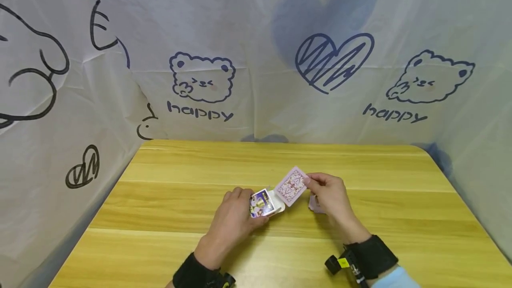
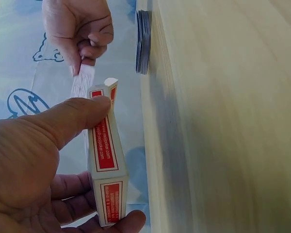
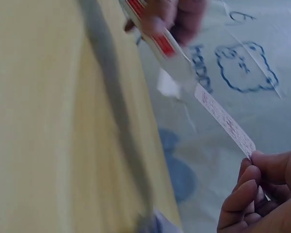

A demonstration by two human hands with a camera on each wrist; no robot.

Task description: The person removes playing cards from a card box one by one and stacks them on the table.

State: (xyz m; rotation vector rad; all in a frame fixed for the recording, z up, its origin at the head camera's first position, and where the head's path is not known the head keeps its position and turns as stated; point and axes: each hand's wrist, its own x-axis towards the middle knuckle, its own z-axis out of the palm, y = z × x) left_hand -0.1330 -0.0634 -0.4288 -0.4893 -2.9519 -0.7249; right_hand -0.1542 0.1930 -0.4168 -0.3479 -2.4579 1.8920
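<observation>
My left hand (image 1: 236,214) grips a small playing-card box (image 1: 262,203) with a purple picture front and red-and-white sides (image 2: 106,145). The box is tilted above the table, its flap end open toward the right. Between right thumb and fingers, my right hand (image 1: 331,194) pinches a pink-patterned playing card (image 1: 292,186) by one corner. The card's other end is by the box's open end; whether they touch I cannot tell. Whether a single card or a few are pinched is also unclear. Beneath the right hand, a stack of cards (image 2: 143,43) lies on the table, partly hidden in the head view.
The yellow wood-grain table (image 1: 168,168) reaches back to a pale cloth wall (image 1: 264,26) with drawn bears, hearts and lettering. Cloth also hangs on the left and right sides. Black bands with small cameras wrap both wrists (image 1: 372,256).
</observation>
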